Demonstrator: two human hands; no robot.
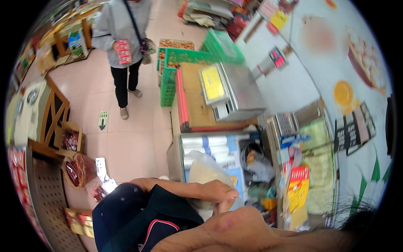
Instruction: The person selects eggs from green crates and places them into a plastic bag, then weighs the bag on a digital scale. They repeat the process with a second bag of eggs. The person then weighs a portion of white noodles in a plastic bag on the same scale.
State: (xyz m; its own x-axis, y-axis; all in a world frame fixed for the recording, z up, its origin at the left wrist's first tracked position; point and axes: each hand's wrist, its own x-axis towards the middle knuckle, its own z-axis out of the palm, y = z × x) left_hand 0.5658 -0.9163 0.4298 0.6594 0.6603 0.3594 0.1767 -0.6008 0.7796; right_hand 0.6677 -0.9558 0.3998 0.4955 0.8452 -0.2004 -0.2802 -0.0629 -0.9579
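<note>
**Operator:** Status, head view. The left hand (212,192) lies at 6 o'clock, fingers curled against the lower part of a thin clear bag (206,170) filled with pale grain. The right hand (245,222) is just below it, knuckles toward me; I cannot tell whether it is closed on anything, since its fingers are hidden.

**Second:** Location of the bag?

**Operator:** Resting at the near edge of the bench (176,155), in front of a row of plastic rolls (210,147). A steel scale (235,90) stands on a wooden board at 12 o'clock.

**Second:** Handling properties?

**Operator:** My judgement: the film is soft, slippery and easy to tear; the fill shifts, so the bag will sag and carry some weight. Take hold at the gathered neck with one hand and support the base with the other. Do not pinch the side wall.

**Second:** Edges and clearance?

**Operator:** The bench edge runs close to the body. At 3 o'clock, clutter: yellow tags (299,189), a dark pot (252,155), a wall just behind. Little room there. At 9 o'clock, open floor (126,143), then racks of red packets (77,170). A green crate (180,63) stands beyond the board. A shopper (124,38) stands at 11 o'clock, well apart.
</note>
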